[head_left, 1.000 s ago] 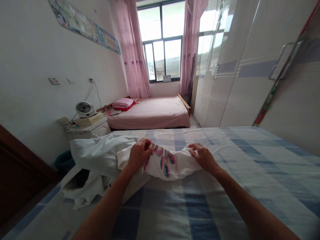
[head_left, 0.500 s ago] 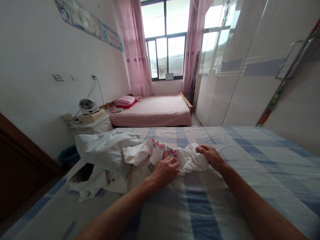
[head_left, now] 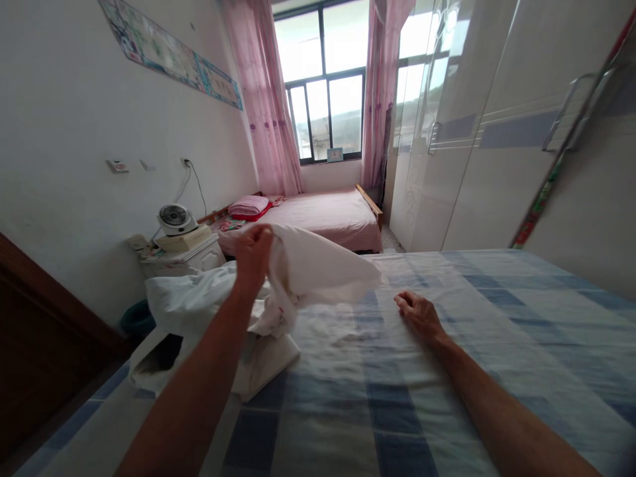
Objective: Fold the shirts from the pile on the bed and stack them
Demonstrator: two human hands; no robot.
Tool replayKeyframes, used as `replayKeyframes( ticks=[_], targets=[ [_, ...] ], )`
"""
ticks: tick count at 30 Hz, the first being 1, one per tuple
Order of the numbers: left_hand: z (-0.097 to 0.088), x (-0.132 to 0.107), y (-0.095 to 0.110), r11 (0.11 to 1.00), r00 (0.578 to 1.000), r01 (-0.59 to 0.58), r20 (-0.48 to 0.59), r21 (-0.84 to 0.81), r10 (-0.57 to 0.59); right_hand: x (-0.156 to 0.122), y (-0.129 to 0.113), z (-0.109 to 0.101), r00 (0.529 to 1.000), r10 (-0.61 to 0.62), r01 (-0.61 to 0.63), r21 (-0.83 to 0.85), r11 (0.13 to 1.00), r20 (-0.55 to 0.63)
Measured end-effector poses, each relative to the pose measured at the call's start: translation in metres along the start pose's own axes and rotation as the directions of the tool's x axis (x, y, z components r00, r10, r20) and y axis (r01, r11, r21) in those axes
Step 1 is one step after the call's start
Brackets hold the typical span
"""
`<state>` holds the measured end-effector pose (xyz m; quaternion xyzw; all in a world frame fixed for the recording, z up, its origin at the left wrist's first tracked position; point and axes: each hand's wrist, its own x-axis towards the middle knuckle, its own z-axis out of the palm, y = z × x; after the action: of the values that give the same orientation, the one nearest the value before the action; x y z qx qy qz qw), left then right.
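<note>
My left hand (head_left: pixel 253 255) is closed on a white garment (head_left: pixel 318 268) and holds it up above the bed, the cloth billowing out to the right. My right hand (head_left: pixel 419 315) rests on the blue checked bedsheet (head_left: pixel 447 371) with its fingers loosely curled and nothing in it. A heap of white clothes (head_left: pixel 193 301) lies on the bed's left side, just below and behind the lifted garment.
A bedside cabinet with a small fan (head_left: pixel 173 218) stands left of the bed. A pink bed (head_left: pixel 318 218) lies beyond, under the window. White wardrobe doors (head_left: pixel 487 132) line the right wall. A dark wooden door (head_left: pixel 34 331) is at the far left.
My left hand has lifted the white garment off the bed and swung it up and left. My right hand has let go of it and now lies on the sheet.
</note>
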<state>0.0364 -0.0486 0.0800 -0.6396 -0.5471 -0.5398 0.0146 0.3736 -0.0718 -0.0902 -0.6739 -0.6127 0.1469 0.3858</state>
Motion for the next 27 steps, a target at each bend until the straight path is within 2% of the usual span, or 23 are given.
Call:
replayKeyframes(
  ticks=[1,3,6,8,10,11,13,15,16,17,19,20,21,23,24,25,27],
  targets=[
    [-0.014,0.018,-0.007,1.0,0.997,0.024,-0.08,0.018,-0.023,0.0,0.0,0.0,1.0,0.005,-0.005,-0.008,1.0,0.011],
    [-0.043,0.046,-0.022,0.996,0.988,0.086,-0.13,0.029,-0.081,0.001,0.0,0.0,1.0,0.002,-0.001,-0.039,0.999,0.02],
    [-0.083,0.067,-0.042,0.985,0.958,0.169,-0.239,0.033,-0.156,0.003,0.003,0.001,0.999,-0.027,0.03,-0.099,0.995,0.031],
    [-0.108,0.07,-0.056,0.974,0.93,0.163,-0.354,0.157,-0.098,0.003,0.003,0.001,0.999,-0.036,0.04,-0.127,0.991,0.037],
    [-0.131,0.066,-0.073,0.93,0.921,0.138,-0.389,0.339,0.005,0.004,0.003,0.001,0.998,-0.045,0.05,-0.145,0.988,0.034],
    [-0.14,0.061,-0.083,0.896,0.934,0.147,-0.356,0.419,0.013,0.004,0.004,0.001,0.998,-0.052,0.056,-0.15,0.987,0.031],
    [-0.156,0.046,-0.105,0.83,0.964,0.213,-0.249,0.516,-0.093,0.005,0.004,0.002,0.997,-0.067,0.07,-0.159,0.985,0.028],
    [-0.165,0.027,-0.122,0.774,0.965,0.262,-0.163,0.576,-0.205,0.005,0.006,0.003,0.997,-0.067,0.071,-0.169,0.983,0.028],
    [-0.168,0.017,-0.126,0.765,0.97,0.244,-0.141,0.596,-0.199,0.005,0.006,0.003,0.997,-0.064,0.068,-0.175,0.982,0.031],
    [-0.168,0.007,-0.126,0.776,0.983,0.183,-0.122,0.604,-0.137,0.006,0.007,0.004,0.998,-0.062,0.067,-0.179,0.982,0.033],
    [-0.164,-0.011,-0.115,0.798,0.996,-0.055,-0.027,0.6,0.089,0.006,0.008,0.004,0.997,-0.065,0.071,-0.185,0.98,0.037],
    [-0.159,-0.018,-0.106,0.783,0.975,-0.213,0.083,0.584,0.204,0.006,0.008,0.004,0.997,-0.067,0.073,-0.188,0.979,0.038],
    [-0.153,-0.025,-0.096,0.751,0.93,-0.367,0.227,0.548,0.289,0.006,0.008,0.004,0.997,-0.071,0.077,-0.19,0.979,0.038],
    [-0.137,-0.035,-0.077,0.672,0.788,-0.584,0.516,0.455,0.336,0.006,0.008,0.004,0.996,-0.082,0.088,-0.19,0.978,0.036],
    [-0.128,-0.039,-0.07,0.638,0.733,-0.633,0.605,0.439,0.311,0.006,0.008,0.004,0.996,-0.087,0.092,-0.19,0.977,0.035],
    [-0.12,-0.042,-0.065,0.608,0.7,-0.655,0.664,0.45,0.263,0.005,0.008,0.004,0.995,-0.092,0.097,-0.189,0.977,0.034],
    [-0.106,-0.043,-0.059,0.565,0.703,-0.641,0.693,0.52,0.158,0.004,0.007,0.004,0.994,-0.101,0.105,-0.19,0.976,0.031]
  ],
)
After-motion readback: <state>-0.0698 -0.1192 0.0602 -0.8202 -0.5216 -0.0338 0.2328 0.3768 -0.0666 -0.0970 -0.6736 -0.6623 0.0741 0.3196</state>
